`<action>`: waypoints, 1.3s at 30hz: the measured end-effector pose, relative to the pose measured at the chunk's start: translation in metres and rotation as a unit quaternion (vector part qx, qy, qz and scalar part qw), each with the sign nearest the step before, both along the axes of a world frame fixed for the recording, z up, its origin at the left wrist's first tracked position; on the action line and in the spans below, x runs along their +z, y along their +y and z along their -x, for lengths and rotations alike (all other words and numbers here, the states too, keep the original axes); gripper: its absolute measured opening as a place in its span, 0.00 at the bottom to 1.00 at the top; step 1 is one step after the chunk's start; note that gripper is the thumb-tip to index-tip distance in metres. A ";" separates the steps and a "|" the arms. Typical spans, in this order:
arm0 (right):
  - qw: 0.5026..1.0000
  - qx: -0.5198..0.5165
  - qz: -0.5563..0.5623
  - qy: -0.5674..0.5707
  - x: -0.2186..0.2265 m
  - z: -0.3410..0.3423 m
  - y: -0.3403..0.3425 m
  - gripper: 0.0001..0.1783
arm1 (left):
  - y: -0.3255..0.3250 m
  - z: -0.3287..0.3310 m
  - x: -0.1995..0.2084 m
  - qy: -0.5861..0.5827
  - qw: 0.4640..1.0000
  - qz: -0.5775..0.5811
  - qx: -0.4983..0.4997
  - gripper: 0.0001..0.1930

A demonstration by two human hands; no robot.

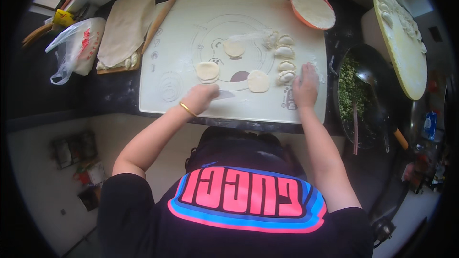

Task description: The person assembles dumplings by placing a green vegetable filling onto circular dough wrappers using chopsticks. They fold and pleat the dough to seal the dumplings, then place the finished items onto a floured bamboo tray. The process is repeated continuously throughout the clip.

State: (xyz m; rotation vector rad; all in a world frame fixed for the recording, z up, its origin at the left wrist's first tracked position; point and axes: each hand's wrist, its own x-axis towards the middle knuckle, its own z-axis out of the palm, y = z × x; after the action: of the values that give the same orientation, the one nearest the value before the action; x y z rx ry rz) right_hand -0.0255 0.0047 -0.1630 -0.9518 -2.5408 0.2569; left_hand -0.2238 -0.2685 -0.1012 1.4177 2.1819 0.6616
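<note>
A pale mat dusted with flour lies on the dark counter before me. My left hand, a gold bangle at its wrist, is curled just below a small stack of round dough wrappers. A grey, blade-like shape shows beside its fingers; whether they hold it is unclear. Flat on the mat at the right, my right hand has its fingers stretched out, empty, beside a column of folded dumplings. Between the hands lies a single dough wrapper, and another wrapper sits farther back.
Behind the mat's right side stands an orange scoop of flour. A wok with chopped green filling is at right, below a round tray bearing dumplings. Leftward are a rolling pin, cloth-like sheet over dumplings, and plastic bag.
</note>
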 end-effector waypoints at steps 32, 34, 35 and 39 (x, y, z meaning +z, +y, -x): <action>1.000 0.003 0.017 -0.009 0.001 0.001 0.000 0.25 | -0.044 0.015 -0.028 0.034 0.997 0.007 -0.067 0.08; 1.000 0.001 0.003 -0.002 0.000 0.000 0.000 0.25 | -0.053 0.039 -0.021 0.081 0.996 0.029 0.001 0.10; 1.000 0.002 -0.004 -0.001 0.000 0.000 0.000 0.25 | -0.056 0.041 -0.014 0.067 0.997 0.037 0.001 0.09; 1.000 0.003 -0.008 -0.004 0.001 0.001 0.000 0.25 | -0.071 0.028 -0.015 0.036 0.998 0.004 -0.043 0.05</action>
State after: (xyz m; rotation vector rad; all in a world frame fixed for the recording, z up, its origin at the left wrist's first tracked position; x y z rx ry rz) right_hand -0.0262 0.0047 -0.1625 -0.9401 -2.5502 0.2345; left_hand -0.2520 -0.3395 -0.1159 1.5452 2.1610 0.5780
